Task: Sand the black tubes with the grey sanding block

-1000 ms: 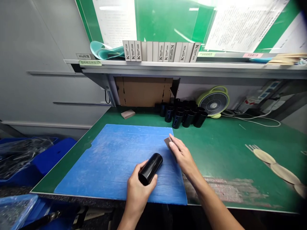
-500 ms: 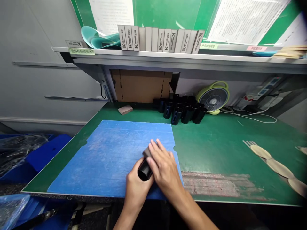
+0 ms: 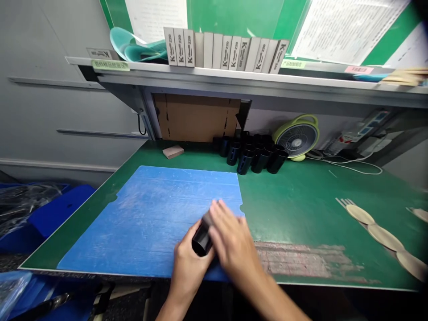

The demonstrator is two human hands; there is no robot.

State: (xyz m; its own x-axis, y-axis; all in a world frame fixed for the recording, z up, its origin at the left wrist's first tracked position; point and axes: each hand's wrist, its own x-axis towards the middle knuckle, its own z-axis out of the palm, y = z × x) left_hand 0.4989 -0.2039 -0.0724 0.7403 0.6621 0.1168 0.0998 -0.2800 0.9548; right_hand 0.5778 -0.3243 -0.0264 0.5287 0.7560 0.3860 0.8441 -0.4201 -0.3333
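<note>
My left hand (image 3: 191, 264) is wrapped round a glossy black tube (image 3: 202, 240), its open end tilted up toward me. Pressed against the tube's far right side is a grey-brown sanding sponge (image 3: 207, 219), held under the fingers of my right hand (image 3: 232, 240). Motion blurs that hand slightly, and its fingers cover most of the sponge. Both hands are above the right front part of a blue plastic sheet (image 3: 140, 214) lying on the green table (image 3: 287, 205).
Several black tubes (image 3: 245, 160) stand at the back beside a green fan (image 3: 297, 138). A pinkish block (image 3: 173, 152) lies at the back left. Sanding sponges marked 220 (image 3: 225, 52) line the shelf (image 3: 200, 73). Oval pale pads (image 3: 384, 236) lie at right.
My right hand has slid a little down and to the right, with the sponge still against the tube. The tube has barely moved, and the camera view has shifted slightly.
</note>
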